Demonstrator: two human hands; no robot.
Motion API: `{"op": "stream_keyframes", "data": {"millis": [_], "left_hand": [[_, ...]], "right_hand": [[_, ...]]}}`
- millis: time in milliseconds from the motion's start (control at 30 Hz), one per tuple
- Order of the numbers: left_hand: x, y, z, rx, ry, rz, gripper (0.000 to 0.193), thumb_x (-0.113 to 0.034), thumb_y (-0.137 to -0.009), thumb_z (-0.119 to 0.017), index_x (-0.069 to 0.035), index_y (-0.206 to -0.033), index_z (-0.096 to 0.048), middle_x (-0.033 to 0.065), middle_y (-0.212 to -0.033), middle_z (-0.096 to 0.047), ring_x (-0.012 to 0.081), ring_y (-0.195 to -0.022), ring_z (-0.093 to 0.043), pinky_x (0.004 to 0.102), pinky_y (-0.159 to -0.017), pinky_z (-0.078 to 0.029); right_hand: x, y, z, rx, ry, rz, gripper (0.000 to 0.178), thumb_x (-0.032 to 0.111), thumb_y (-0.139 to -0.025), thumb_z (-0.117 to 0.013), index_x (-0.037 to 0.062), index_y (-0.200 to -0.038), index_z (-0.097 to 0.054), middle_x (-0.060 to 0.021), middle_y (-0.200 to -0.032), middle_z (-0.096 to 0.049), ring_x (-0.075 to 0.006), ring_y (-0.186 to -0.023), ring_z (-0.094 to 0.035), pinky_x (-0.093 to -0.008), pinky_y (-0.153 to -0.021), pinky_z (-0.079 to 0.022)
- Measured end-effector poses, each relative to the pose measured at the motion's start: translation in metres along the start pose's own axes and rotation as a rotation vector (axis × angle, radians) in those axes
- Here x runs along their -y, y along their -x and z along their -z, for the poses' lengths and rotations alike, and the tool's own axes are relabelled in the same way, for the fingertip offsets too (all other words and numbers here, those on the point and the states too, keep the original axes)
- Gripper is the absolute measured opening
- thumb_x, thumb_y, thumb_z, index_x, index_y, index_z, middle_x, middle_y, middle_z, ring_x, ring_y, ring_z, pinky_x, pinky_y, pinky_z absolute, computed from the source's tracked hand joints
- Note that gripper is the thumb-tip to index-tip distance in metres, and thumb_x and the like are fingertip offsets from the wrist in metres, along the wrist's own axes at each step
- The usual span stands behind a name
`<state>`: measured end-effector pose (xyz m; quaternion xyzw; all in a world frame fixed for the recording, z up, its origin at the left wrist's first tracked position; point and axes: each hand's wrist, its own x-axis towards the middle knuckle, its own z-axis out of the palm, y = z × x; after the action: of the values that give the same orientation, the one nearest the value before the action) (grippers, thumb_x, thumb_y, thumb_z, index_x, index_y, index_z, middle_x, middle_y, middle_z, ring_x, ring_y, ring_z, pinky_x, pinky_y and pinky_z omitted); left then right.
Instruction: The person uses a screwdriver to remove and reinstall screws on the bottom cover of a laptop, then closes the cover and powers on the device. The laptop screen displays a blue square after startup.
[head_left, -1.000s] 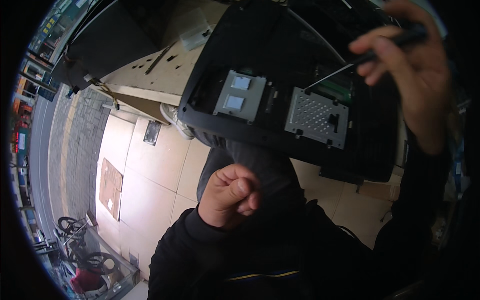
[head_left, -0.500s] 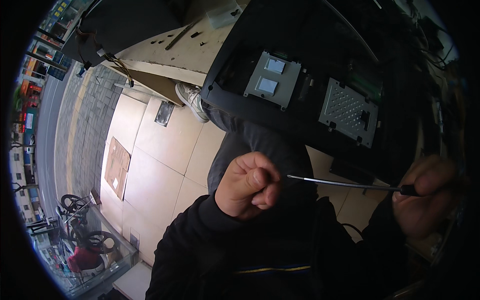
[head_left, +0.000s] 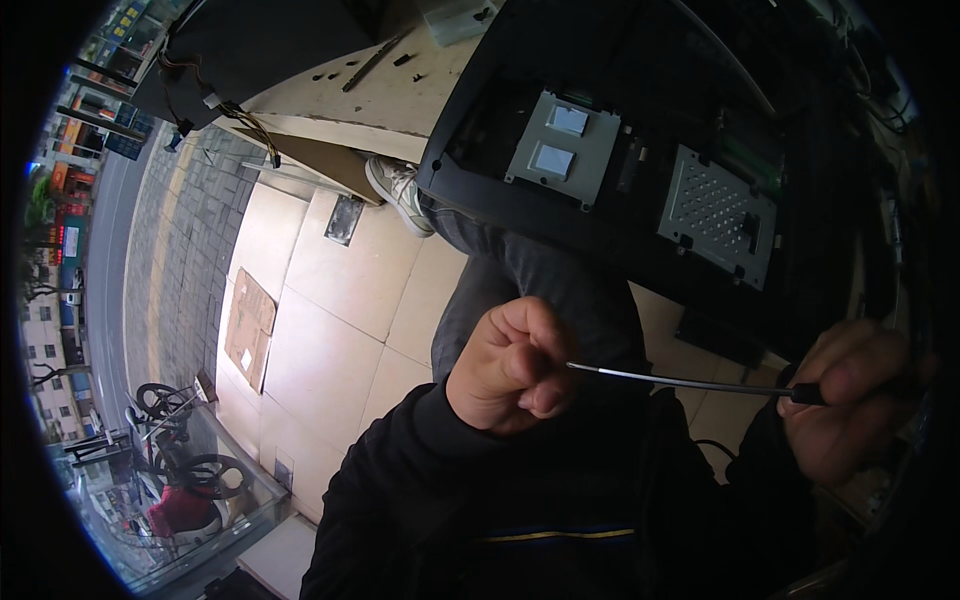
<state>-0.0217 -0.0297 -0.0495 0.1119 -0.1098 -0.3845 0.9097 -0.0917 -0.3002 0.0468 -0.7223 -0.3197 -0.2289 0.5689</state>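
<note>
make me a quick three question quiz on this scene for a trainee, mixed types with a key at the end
1. Multiple choice: which one holds the screwdriver?
a) left hand
b) right hand
c) neither

2. Fill in: in the picture, the metal plate with two pale pads lies to the ____ of the perforated metal plate.

3. True or false: the screwdriver's tip is pressed against the perforated metal plate.

Key:
1. b
2. left
3. False; the tip is by the left hand, and whether it touches the fingers is unclear.
</note>
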Motion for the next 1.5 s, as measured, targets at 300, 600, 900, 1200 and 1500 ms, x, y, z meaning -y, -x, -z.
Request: {"op": "stream_keyframes", "data": {"millis": [300, 600, 900, 1200, 1500], "left_hand": [[0.000, 0.003, -0.003, 0.000, -0.065, -0.007, 0.032, -0.033, -0.098, -0.061, -0.001, -0.098, -0.058, 0.0093, -0.066, -0.058, 0.0087, -0.050, -0.039, 0.0220, -0.046, -0.033], [0.000, 0.005, -0.005, -0.098, -0.121, -0.004, 0.030, -0.030, -0.101, -0.056, 0.000, -0.097, -0.057, 0.0078, -0.064, -0.055, 0.0092, -0.050, -0.038, 0.0229, -0.047, -0.032], [-0.001, -0.001, -0.015, -0.180, -0.267, -0.008, 0.026, -0.029, -0.100, -0.057, -0.005, -0.093, -0.055, 0.0050, -0.061, -0.052, 0.0105, -0.049, -0.040, 0.0230, -0.045, -0.033], [0.002, -0.003, -0.020, -0.253, -0.294, -0.007, 0.015, -0.016, -0.099, -0.060, -0.005, -0.089, -0.057, 0.0060, -0.065, -0.057, 0.0097, -0.052, -0.043, 0.0227, -0.049, -0.036], [0.010, -0.003, -0.027, -0.405, -0.407, -0.053, 0.010, -0.009, -0.094, -0.065, -0.001, -0.092, -0.059, 0.0095, -0.074, -0.064, 0.0133, -0.062, -0.057, 0.0243, -0.058, -0.045]], "right_hand": [[0.004, -0.003, 0.000, 0.024, 0.015, -0.041, 0.045, 0.012, -0.103, -0.036, 0.0061, -0.146, -0.022, -0.0160, -0.102, -0.060, -0.0154, -0.065, -0.061, -0.0190, -0.045, -0.054], [0.002, -0.003, 0.001, 0.093, 0.015, -0.045, 0.049, 0.010, -0.102, -0.038, 0.0077, -0.146, -0.019, -0.0156, -0.101, -0.060, -0.0170, -0.067, -0.064, -0.0209, -0.047, -0.057], [0.008, 0.010, 0.022, 0.212, 0.082, -0.008, 0.058, 0.002, -0.097, -0.040, 0.0069, -0.148, -0.014, -0.0156, -0.098, -0.061, -0.0182, -0.063, -0.065, -0.0215, -0.048, -0.057], [0.007, -0.023, 0.010, 0.281, 0.115, 0.036, 0.069, 0.000, -0.093, -0.046, 0.0046, -0.150, -0.008, -0.0172, -0.096, -0.064, -0.0180, -0.059, -0.063, -0.0210, -0.044, -0.053], [0.005, -0.020, 0.015, 0.310, 0.046, 0.003, 0.072, -0.006, -0.090, -0.052, 0.0043, -0.149, -0.013, -0.0199, -0.098, -0.065, -0.0201, -0.068, -0.067, -0.0231, -0.049, -0.055]]}}
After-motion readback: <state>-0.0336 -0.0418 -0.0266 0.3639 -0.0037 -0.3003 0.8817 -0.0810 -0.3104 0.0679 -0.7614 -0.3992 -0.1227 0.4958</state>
